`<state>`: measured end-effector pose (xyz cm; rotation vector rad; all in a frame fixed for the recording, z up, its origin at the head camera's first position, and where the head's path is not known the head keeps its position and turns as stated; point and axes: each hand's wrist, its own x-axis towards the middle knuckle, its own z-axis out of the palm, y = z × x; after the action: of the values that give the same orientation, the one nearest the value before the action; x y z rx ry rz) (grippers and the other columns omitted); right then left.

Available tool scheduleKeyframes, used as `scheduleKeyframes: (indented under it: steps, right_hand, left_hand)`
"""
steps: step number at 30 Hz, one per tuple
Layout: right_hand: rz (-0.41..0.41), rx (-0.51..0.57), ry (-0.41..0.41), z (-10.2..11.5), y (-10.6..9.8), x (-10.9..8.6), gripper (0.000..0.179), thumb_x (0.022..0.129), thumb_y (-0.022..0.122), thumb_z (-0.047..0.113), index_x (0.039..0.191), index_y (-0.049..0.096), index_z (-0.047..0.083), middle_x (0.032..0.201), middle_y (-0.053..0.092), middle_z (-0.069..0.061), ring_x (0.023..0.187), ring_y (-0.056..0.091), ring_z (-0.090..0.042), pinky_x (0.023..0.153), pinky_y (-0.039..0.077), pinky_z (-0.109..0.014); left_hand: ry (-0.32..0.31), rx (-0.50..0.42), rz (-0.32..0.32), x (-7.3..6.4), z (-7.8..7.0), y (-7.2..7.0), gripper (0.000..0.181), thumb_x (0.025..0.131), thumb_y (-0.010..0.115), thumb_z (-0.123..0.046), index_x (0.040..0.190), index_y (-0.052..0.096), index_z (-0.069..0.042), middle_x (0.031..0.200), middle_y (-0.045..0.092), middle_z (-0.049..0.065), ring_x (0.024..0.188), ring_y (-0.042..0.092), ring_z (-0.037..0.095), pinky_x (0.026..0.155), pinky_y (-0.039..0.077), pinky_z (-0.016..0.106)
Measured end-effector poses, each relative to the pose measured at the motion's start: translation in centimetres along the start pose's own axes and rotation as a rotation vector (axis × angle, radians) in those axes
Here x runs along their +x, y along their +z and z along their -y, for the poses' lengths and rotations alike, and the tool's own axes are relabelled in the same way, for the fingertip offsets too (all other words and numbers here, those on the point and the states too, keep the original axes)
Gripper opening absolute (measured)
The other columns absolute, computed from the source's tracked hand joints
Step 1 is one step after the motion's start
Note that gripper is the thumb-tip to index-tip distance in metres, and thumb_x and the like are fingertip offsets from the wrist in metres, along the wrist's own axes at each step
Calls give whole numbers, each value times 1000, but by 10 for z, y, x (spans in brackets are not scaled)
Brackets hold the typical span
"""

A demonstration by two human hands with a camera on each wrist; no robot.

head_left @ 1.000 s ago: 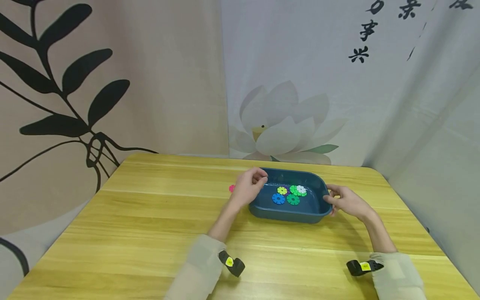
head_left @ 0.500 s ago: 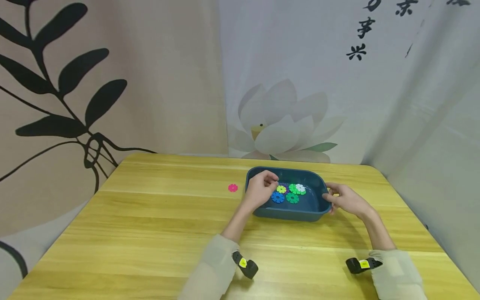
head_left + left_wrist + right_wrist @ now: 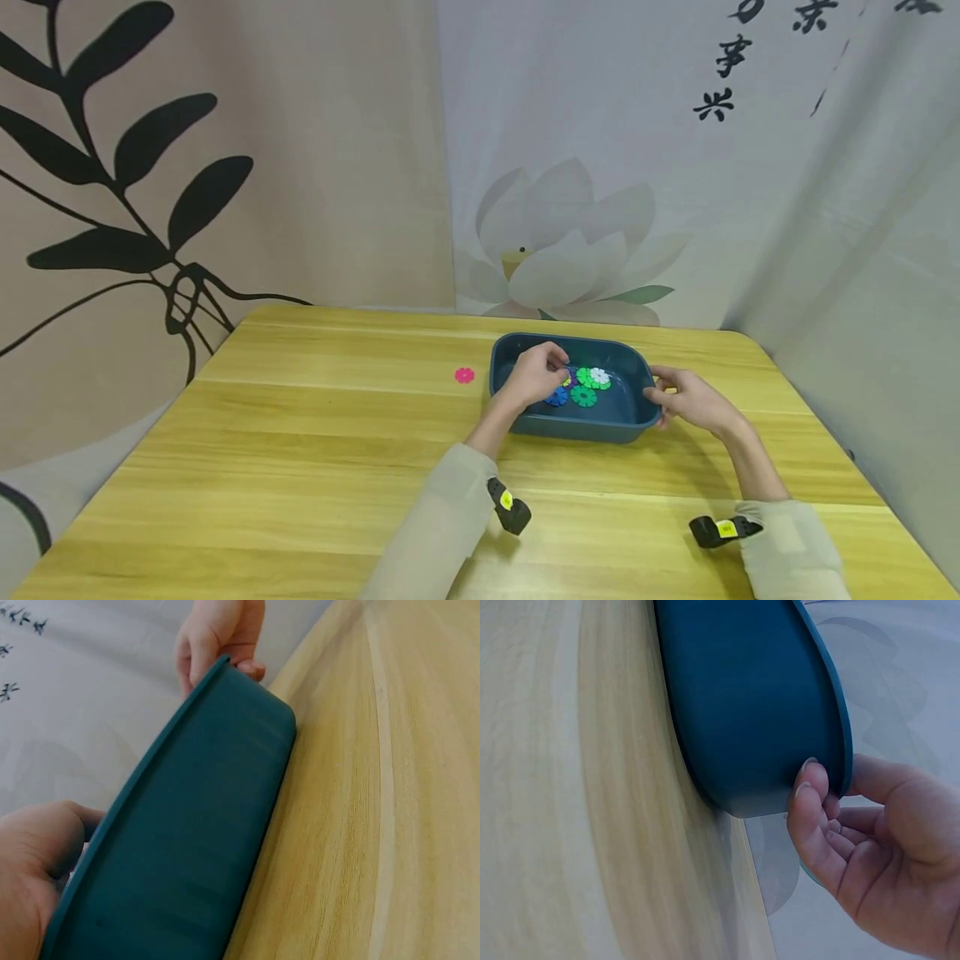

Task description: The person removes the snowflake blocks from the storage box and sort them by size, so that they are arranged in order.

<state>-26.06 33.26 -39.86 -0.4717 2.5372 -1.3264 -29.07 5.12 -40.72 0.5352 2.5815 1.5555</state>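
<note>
Dark-blue plastic basin (image 3: 577, 431), right of centre in the head view.
Right hand (image 3: 693, 404) pinches its right-end rim; left hand (image 3: 534, 375), fingers bent, is inside over the notched flower-shaped discs (image 3: 584, 396), and whether it holds one cannot be told. Assessed hazards: an uneven pull by the right hand could tilt the basin and slide the discs; a leftward sweep of the left hand could knock the pink disc (image 3: 465, 376), outside at left.
</note>
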Motion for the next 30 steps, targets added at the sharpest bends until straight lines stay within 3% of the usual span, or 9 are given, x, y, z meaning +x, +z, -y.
scheduleKeyframes:
  steps: [7,11,16,23,30]
  right_hand:
    - [1,4,-2,2,-1,-1,55,103,54,6,147,31,-17,85,59,-19,60,66,-24,61,59,-37]
    - [-4,-4,0,3,-1,-1,55,104,54,6,148,30,-17,86,58,-19,61,67,-25,62,59,-38]
    - [-8,-15,6,2,0,-1,55,103,54,6,147,31,-18,85,59,-19,61,67,-25,62,59,-37]
    - [-8,-8,4,2,0,-1,55,103,54,5,147,31,-18,85,59,-18,60,67,-25,61,59,-36]
    - [0,9,-1,3,1,-1,56,103,54,5,147,29,-18,84,60,-16,60,67,-25,61,59,-37]
  left_hand:
    - [-9,123,63,12,5,8,28,97,61,-2,125,64,-1,122,64,13,114,59,27,97,50,35]
    - [-23,198,113,13,5,8,34,96,61,0,130,64,-2,128,63,13,116,58,26,99,50,36]
    - [-27,271,147,12,5,8,34,94,61,3,127,67,-3,124,66,11,112,59,23,97,50,34]
    - [-56,307,143,12,6,10,25,93,67,2,116,73,-3,110,66,9,103,58,22,93,51,33]
    - [-59,334,136,11,5,11,18,91,75,-4,109,74,-1,109,68,8,104,58,21,93,52,32]
